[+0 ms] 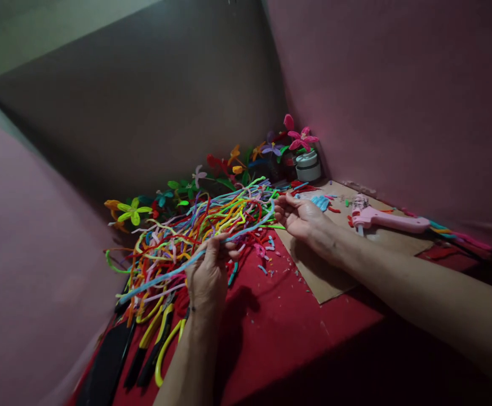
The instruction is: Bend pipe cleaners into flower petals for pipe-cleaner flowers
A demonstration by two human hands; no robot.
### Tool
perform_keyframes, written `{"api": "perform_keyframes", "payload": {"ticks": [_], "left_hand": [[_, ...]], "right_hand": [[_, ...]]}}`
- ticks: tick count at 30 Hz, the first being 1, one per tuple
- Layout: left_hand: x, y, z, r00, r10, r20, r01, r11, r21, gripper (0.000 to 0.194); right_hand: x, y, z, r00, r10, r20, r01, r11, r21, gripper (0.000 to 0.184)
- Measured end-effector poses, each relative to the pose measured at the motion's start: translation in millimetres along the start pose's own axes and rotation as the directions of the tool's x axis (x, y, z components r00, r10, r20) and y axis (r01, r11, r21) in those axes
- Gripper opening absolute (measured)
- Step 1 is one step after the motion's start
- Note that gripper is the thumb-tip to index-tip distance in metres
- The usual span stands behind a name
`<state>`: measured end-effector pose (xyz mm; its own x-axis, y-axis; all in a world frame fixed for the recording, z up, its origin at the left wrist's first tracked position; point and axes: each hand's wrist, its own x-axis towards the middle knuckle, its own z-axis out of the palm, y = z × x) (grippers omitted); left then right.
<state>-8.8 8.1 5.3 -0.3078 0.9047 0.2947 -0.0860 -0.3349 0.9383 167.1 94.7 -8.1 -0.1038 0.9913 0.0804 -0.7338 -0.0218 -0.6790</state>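
A long light blue pipe cleaner [156, 277] runs slantwise across the front of a tangled heap. My left hand [208, 273] is closed around its middle, thumb against the fingers. Close by the stem's upper right end is my right hand [305, 221], palm turned inward, its fingers loosely curled and apart; I cannot tell whether the fingertips touch that end. Behind both hands lies the heap of many-coloured pipe cleaners [203, 217]. Short cut bits of pipe cleaner [265, 251] are scattered on the red tabletop [279, 321] between my hands.
A pink glue gun [391, 220] rests on a cardboard sheet [313, 276] at right. Pliers [150, 338], yellow-handled scissors [161, 358] and a flat black object [106, 361] lie front left. Several pipe-cleaner flowers [133, 212] and a lidded jar [308, 166] line the back by the walls.
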Motion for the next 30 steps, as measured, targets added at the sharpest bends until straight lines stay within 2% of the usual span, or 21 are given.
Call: {"api": "perform_keyframes", "payload": {"ticks": [3,5,6,8,15,20,26,30], "left_hand": [[5.1,-3.2,-1.3,1.0,-0.027,0.011,0.028,0.983,-0.183,0.023],[5.5,-5.7,-0.5,0.998,-0.046,0.049,0.055,0.978,-0.199,0.023],[4.6,-7.1,0.5,0.996,-0.059,0.072,0.072,0.979,-0.193,0.024],[1.9,-10.0,3.0,0.989,-0.091,0.118,0.111,0.977,-0.18,0.025],[-1.8,-18.1,7.2,0.965,-0.161,0.205,0.195,0.968,-0.156,0.025],[-1.8,-18.2,7.1,0.947,-0.198,0.251,0.246,0.953,-0.177,0.024],[-6.3,-10.2,9.8,0.947,-0.227,0.229,0.264,0.954,-0.145,0.017],[-8.2,-8.1,8.7,0.955,-0.21,0.209,0.213,0.977,0.008,0.017]], "right_hand": [[-15.4,7.1,13.5,0.974,0.225,-0.011,-0.222,0.967,0.124,0.021],[-28.3,15.7,22.0,0.937,0.323,0.133,-0.335,0.938,0.086,0.021],[-33.9,19.6,25.0,0.923,0.335,0.188,-0.35,0.935,0.051,0.02],[-41.3,25.1,28.0,0.918,0.31,0.248,-0.326,0.945,0.023,0.014],[-41.0,23.7,23.3,0.928,0.231,0.294,-0.249,0.968,0.024,0.005],[-41.3,25.0,24.0,0.927,0.185,0.325,-0.193,0.981,-0.008,0.011],[-41.7,24.5,21.9,0.966,0.137,0.22,-0.088,0.972,-0.217,0.019],[-43.6,24.6,21.0,0.956,0.166,0.242,-0.026,0.868,-0.497,0.023]]}}
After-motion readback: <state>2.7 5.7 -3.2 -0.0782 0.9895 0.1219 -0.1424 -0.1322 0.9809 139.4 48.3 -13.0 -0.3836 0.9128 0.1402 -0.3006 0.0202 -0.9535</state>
